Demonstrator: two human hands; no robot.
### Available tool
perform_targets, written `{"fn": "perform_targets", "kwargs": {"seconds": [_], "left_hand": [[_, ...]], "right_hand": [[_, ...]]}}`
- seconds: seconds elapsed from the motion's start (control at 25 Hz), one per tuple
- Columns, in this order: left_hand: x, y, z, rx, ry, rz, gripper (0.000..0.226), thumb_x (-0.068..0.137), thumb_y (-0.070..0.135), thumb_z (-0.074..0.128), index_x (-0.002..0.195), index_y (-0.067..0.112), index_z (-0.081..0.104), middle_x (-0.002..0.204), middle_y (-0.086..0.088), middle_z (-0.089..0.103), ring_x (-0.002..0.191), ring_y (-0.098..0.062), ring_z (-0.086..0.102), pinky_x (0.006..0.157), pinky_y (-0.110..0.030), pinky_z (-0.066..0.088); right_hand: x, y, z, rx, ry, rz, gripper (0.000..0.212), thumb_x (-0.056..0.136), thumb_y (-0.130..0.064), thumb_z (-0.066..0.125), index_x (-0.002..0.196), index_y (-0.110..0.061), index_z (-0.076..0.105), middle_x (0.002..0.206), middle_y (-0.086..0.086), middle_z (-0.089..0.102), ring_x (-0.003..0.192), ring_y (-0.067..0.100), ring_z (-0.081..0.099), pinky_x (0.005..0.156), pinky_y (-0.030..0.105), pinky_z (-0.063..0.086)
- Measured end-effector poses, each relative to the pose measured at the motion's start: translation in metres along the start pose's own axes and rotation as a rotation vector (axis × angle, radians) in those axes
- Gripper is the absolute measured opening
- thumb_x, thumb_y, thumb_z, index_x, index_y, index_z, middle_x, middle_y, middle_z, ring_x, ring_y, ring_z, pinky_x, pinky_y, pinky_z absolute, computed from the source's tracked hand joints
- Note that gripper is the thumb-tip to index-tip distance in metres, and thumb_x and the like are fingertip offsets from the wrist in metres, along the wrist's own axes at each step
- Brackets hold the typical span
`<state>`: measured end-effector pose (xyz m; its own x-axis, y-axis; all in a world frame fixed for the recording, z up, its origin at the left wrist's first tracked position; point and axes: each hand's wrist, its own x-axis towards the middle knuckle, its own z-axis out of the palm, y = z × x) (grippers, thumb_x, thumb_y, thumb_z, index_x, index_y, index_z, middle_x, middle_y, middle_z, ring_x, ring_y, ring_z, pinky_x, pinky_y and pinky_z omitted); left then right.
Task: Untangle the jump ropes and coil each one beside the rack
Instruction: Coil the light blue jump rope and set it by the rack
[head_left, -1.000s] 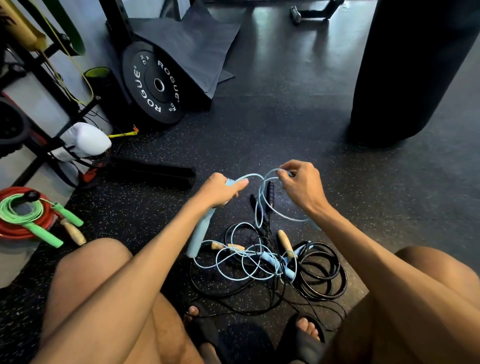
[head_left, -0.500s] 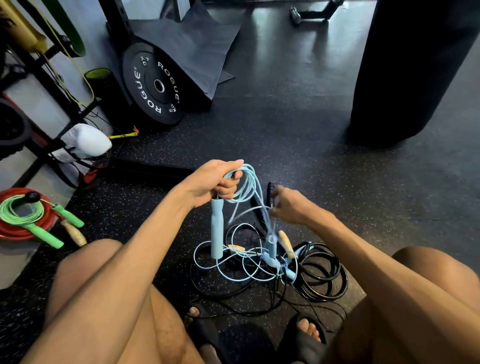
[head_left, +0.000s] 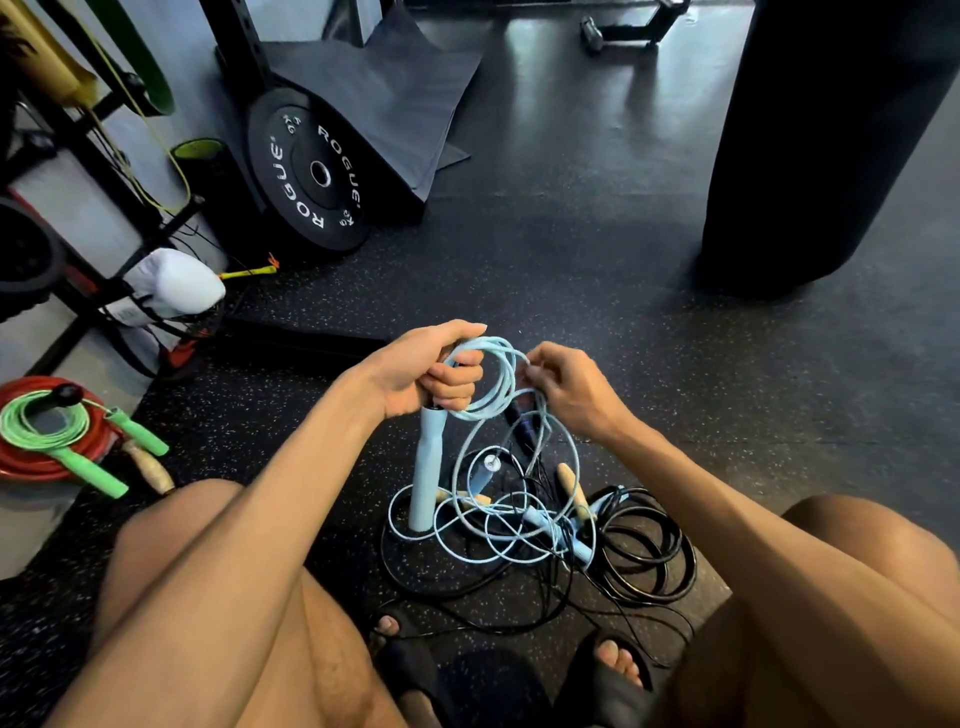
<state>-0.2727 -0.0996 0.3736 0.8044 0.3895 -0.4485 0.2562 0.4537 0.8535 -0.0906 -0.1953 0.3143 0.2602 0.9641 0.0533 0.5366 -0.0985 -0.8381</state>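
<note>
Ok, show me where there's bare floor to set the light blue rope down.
Bare floor lies between the weight plate and the punching bag, and a smaller patch between the green rope and your left forearm. It's crowded in front of you, where the tangled ropes pile up.

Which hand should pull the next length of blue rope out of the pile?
Right, probably. The right hand pinches the loose blue strand beside the gathered loops; the left hand is full, gripping those and the blue handle.
</note>
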Motion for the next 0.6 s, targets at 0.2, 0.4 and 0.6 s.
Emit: {"fn": "perform_targets", "kwargs": {"seconds": [0.2,0.4,0.6], "left_hand": [[-0.005,0.001,0.000,0.050,-0.065,-0.021,0.045,0.103,0.036,0.036,0.062,0.017,0.038,0.044,0.007,0.018,0.040,-0.010,0.009,0.044,-0.025,0.018],[0.000,0.005,0.001,-0.148,-0.012,0.227,0.041,0.106,0.034,0.034,0.072,0.015,0.044,0.050,0.006,0.018,0.045,-0.011,0.012,0.051,-0.028,0.019],[0.003,0.008,0.000,-0.297,0.133,0.436,0.037,0.108,0.032,0.027,0.085,0.011,0.047,0.058,0.004,0.024,0.049,-0.011,0.021,0.053,-0.026,0.033]], "right_hand": [[0.003,-0.004,-0.006,-0.031,0.227,-0.039,0.015,0.101,-0.011,0.053,0.089,-0.012,0.062,0.071,-0.003,0.064,0.067,0.025,0.065,0.064,0.040,0.053],[0.000,0.003,-0.001,-0.217,-0.123,0.014,0.005,0.092,-0.013,0.064,0.088,-0.015,0.064,0.078,0.002,0.071,0.075,0.024,0.069,0.073,0.039,0.058],[-0.003,0.011,0.003,-0.344,-0.391,0.095,0.023,0.082,0.002,0.063,0.091,-0.019,0.056,0.075,-0.010,0.057,0.077,0.016,0.057,0.054,0.007,0.039]]}}
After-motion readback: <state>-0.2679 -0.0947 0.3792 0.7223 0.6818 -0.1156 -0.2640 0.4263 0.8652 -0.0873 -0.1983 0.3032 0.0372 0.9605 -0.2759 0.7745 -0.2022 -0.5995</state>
